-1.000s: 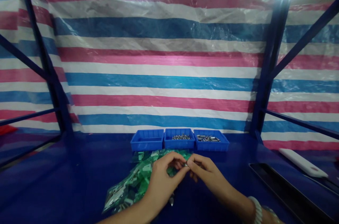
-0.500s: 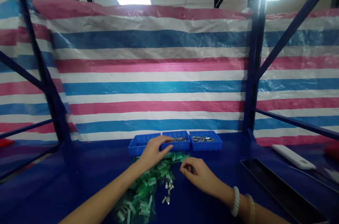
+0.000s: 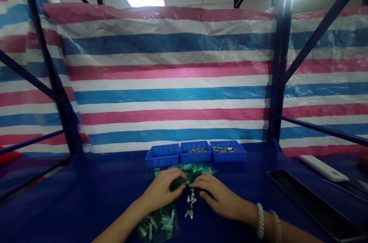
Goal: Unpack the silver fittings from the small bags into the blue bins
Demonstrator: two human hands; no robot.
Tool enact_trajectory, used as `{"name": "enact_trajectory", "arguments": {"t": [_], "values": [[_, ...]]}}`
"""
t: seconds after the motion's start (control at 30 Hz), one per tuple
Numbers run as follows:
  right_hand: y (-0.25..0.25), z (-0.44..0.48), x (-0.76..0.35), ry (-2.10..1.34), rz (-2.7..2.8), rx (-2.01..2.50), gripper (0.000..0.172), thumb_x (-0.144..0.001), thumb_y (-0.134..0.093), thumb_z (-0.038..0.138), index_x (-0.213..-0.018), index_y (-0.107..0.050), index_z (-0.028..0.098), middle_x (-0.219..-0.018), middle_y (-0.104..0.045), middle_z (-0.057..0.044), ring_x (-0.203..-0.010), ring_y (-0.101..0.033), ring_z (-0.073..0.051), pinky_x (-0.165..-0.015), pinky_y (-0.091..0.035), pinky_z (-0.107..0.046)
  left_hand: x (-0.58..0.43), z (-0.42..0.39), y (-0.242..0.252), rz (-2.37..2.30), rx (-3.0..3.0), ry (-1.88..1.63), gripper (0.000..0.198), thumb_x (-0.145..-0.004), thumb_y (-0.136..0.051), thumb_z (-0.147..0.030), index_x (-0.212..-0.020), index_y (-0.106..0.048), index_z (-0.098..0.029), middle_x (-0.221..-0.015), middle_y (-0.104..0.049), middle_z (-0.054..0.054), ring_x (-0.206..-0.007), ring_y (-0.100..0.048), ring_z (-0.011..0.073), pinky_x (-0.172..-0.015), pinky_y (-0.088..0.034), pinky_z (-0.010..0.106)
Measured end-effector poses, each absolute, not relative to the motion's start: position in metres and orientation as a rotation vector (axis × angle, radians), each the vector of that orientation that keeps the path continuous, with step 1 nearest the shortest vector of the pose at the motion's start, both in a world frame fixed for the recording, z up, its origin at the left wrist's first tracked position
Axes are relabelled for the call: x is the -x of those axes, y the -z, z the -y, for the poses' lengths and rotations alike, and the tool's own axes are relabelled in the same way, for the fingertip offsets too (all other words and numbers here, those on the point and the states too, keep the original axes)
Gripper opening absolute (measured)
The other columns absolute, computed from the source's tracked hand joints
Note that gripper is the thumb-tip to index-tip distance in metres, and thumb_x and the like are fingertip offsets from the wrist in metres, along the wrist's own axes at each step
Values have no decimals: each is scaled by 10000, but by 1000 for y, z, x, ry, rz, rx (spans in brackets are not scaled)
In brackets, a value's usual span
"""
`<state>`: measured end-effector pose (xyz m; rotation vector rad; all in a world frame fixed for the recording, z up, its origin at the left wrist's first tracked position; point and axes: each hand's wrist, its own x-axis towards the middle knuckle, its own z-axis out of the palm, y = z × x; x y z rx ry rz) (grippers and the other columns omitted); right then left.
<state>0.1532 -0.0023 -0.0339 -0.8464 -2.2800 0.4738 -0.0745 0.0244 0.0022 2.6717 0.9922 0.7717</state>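
- Evidently the left hand (image 3: 164,190) arches palm-down, its curved fingers and thumb parted.
- The right hand (image 3: 216,196) comes in opposite, fingers stretched toward the left fingertips, thumb held away below them; whether either grip has a tiny part under its fingertips, I cannot tell.
- Small shiny metal fittings (image 3: 191,204) lie in a loose cluster on the blue bench (image 3: 244,185), just below and between the hands.
- Clear plastic bagging with green contents (image 3: 162,223) spreads beneath and beyond the left hand, partly hidden by it.
- Behind stand three blue bins in a row: the left bin (image 3: 162,162), the middle bin (image 3: 196,158) and the right bin (image 3: 230,157), the latter two holding metal pieces.
- A long black tray-like object (image 3: 313,204) and a white device (image 3: 323,168) lie to the right, well apart from the hands.
- Half a second ago the left hand was up by the bins; now it is back near the right, whose curled fingers have straightened.
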Motion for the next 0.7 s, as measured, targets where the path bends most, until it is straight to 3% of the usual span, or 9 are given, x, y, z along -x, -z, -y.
{"name": "enact_trajectory", "arguments": {"t": [0.1,0.3,0.5,0.7], "values": [[32,5,-149,-359,2414,825,422,-906,-424,86,-1265,-563,260,-1168,-635,-64,-1067,-533,-226,-954,-403,-394,73,-21,-1,-1030,-2652,-832,161,-812,-549,-169,-931,-642,-222,-919,-699,34,-853,-646,204,-757,-497,321],[36,-5,-152,-208,2470,883,253,-921,-459,139,-1065,-657,204,-986,-671,-66,-942,-576,-215,-899,-429,-355,72,-21,4,-1052,-2626,-872,173,-815,-538,-159,-938,-633,-235,-917,-697,36,-861,-650,213,-768,-502,346],[36,-13,-165,-285,2388,1017,150,-822,-582,96,-903,-669,186,-896,-646,-42,-837,-604,-179,-773,-466,-267,73,-24,13,-1046,-2629,-809,232,-764,-576,-127,-963,-607,-244,-996,-666,39,-928,-624,226,-815,-489,370],[29,-17,-173,-368,2376,1047,223,-772,-635,59,-948,-693,183,-872,-637,-36,-767,-600,-161,-735,-470,-260,75,-23,9,-1064,-2653,-807,172,-768,-604,-185,-927,-567,-239,-1025,-642,43,-967,-599,242,-856,-475,408]]}}
